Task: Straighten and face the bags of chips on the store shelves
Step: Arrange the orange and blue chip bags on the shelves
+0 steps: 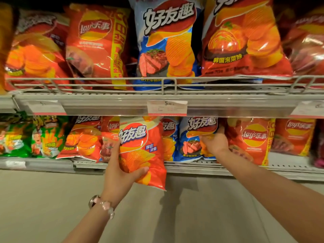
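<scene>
Head view, two shelf levels of glossy crinkled foil chip bags. Left hand [121,171] wraps a red bag [142,151], thumb across its lower front and fingers behind its left edge; bag is puffy, tilted, held out in front of the lower shelf [198,168] with its bottom seam hanging past the shelf lip. Right hand [214,142] lies on a blue bag [193,137] standing on the lower shelf, fingers spread flat over its right side, touching the red Lay's bag [252,139] beside it. Beaded bracelet [105,206] on left wrist. Upper shelf [105,106] has a thin wire rail [169,83] along its front edge; bags lean on it. Paper price tag [167,107] sits in the plastic strip. Lower row is packed tight, bags overlapping, open space only in front of the shelf.
</scene>
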